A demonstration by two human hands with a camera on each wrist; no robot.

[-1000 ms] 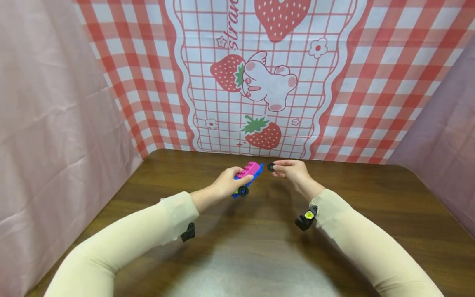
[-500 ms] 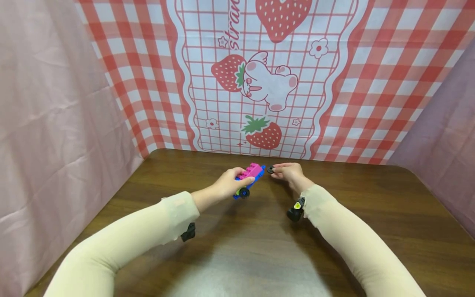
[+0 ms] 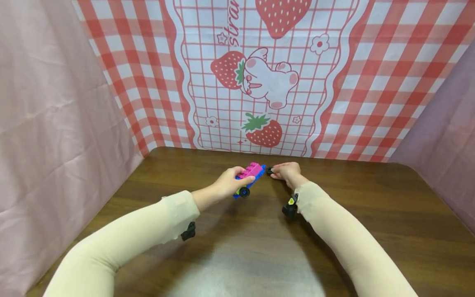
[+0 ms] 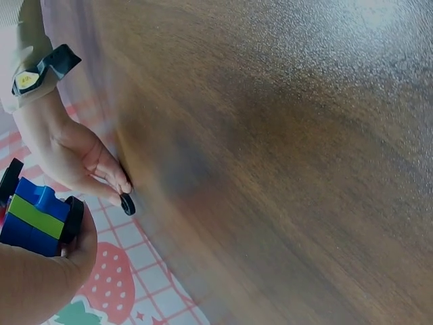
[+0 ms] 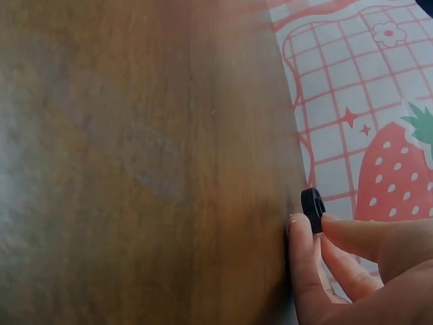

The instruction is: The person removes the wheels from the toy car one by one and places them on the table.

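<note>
My left hand (image 3: 228,182) grips a toy car of building bricks (image 3: 254,170), pink on top with a blue base. A black wheel (image 3: 244,192) sits on its near side. The left wrist view shows the car's blue underside (image 4: 30,233) with a lime green strip, and black wheels at its ends. Between thumb and fingertips, my right hand (image 3: 288,172) pinches a loose black toy wheel (image 5: 312,210). That wheel is just right of the car's far end, apart from it. Both hands are raised over the back of the table.
The brown wooden table (image 3: 237,247) reaches back to a red-and-white checked cloth (image 3: 259,82) with strawberry prints. Pink curtains (image 3: 63,123) hang at both sides. A black wrist camera (image 3: 290,209) is strapped below each cuff.
My right hand has shifted slightly left with the wheel, bringing it closer to the car, and its forearm has swung inward. The wheel has turned in the fingers. My left hand has barely moved.
</note>
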